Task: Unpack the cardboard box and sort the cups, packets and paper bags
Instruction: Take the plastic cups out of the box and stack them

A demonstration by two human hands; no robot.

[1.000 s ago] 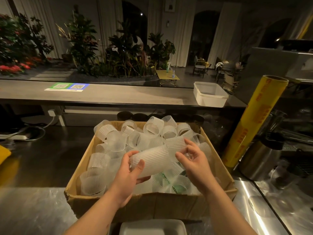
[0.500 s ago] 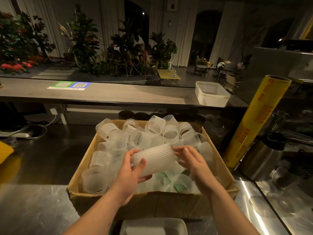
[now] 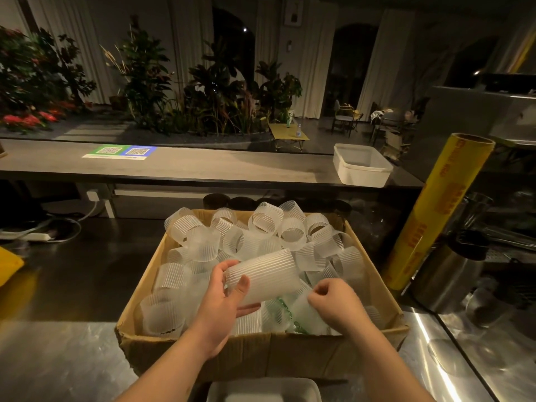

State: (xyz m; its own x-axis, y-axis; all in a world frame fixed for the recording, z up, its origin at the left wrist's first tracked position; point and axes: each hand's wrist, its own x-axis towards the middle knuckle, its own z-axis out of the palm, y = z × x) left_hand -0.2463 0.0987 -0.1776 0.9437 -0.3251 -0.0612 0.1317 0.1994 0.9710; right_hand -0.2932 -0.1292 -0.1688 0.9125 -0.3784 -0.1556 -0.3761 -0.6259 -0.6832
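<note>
An open cardboard box (image 3: 261, 352) stands on the steel counter, filled with several frosted ribbed plastic cups (image 3: 265, 220) lying every way. My left hand (image 3: 223, 309) grips a sideways stack of ribbed cups (image 3: 266, 274) just above the box's middle. My right hand (image 3: 339, 306) hovers low over the box's front right with fingers curled and blurred. Beneath it lie another cup (image 3: 304, 314) and something clear with green print (image 3: 285, 310). Whether the right hand holds anything is unclear.
A tall yellow roll (image 3: 435, 213) leans right of the box, beside a steel jug (image 3: 446, 280). A white tub (image 3: 361, 165) sits on the far counter. A white tray (image 3: 261, 391) lies below the box's front edge. A power strip (image 3: 26, 236) lies far left.
My right hand let go of the stack's right end and dropped toward the box's front right. My left hand kept the stack and tilted its free end upward.
</note>
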